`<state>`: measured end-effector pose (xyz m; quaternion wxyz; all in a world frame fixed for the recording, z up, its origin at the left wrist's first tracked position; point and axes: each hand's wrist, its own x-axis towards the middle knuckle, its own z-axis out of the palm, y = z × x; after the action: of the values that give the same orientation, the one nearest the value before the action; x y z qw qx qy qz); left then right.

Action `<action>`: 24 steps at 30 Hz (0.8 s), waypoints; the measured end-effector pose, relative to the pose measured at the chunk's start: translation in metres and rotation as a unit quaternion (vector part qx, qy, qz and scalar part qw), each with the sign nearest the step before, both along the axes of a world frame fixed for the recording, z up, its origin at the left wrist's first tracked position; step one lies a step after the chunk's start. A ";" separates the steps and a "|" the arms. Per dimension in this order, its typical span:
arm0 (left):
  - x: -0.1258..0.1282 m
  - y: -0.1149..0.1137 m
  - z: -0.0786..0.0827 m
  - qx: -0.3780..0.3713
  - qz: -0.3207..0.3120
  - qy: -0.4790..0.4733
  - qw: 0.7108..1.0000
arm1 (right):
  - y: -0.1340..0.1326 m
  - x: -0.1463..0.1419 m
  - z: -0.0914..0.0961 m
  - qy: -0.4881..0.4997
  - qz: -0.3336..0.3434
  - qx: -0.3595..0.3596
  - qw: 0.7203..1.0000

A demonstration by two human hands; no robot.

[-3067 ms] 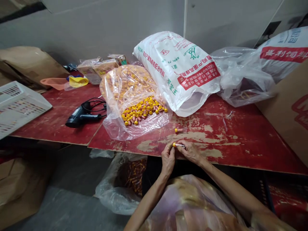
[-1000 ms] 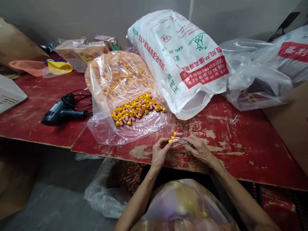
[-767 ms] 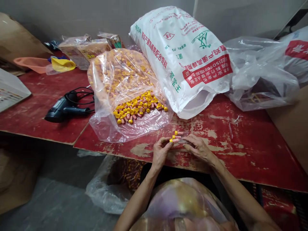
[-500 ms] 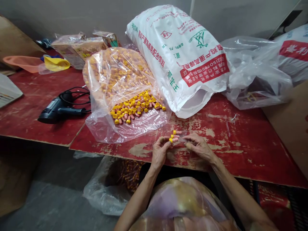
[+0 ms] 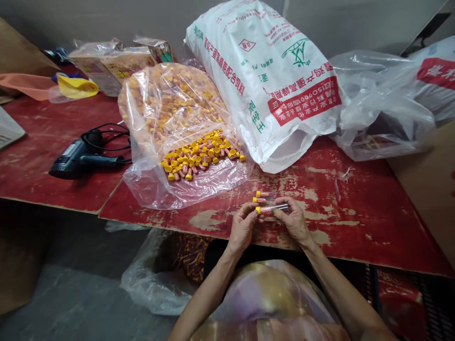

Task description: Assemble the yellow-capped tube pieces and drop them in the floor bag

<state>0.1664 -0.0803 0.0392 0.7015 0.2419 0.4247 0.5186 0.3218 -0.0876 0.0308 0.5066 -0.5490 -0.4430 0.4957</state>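
Just above the near edge of the table, my left hand [image 5: 243, 224] pinches the yellow-capped end of a slim clear tube [image 5: 272, 208]. Red-and-white patterned stuff shows beside its cap. My right hand [image 5: 293, 220] is closed on the tube's clear far end, so it lies level between both hands. Right behind it on the table lie two similar yellow-capped pieces [image 5: 263, 194], their right ends faint and partly behind my right fingers. Many small yellow-capped pieces [image 5: 199, 154] spill from the mouth of a large clear plastic bag [image 5: 152, 187] further back to the left.
On the red worn table [image 5: 355, 203] stand a big white printed sack [image 5: 270, 71], a crumpled clear bag [image 5: 387, 109] and, at left, a black heat gun [image 5: 83, 158] with coiled cord. A lined container [image 5: 152, 289] of slim pieces sits below the edge. Cardboard [image 5: 426, 184] is at right.
My hands have come a little closer together, and the clear tube now shows plainly between them. My left hand has shifted slightly right. The whole view has moved a little.
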 end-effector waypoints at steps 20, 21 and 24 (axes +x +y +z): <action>0.016 -0.011 -0.009 0.145 -0.059 0.214 0.964 | 0.001 -0.002 0.017 -0.290 0.093 0.121 0.945; 0.016 -0.010 -0.009 0.157 -0.075 0.229 0.958 | 0.007 0.006 0.021 -0.315 0.129 0.107 0.934; 0.012 -0.006 -0.006 0.189 -0.071 0.295 0.934 | 0.028 0.029 0.025 -0.442 0.190 0.109 0.870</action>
<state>0.1783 -0.0863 0.0334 0.5205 0.5417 0.4888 0.4436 0.3504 -0.0594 0.0559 0.2102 -0.5570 -0.7679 0.2365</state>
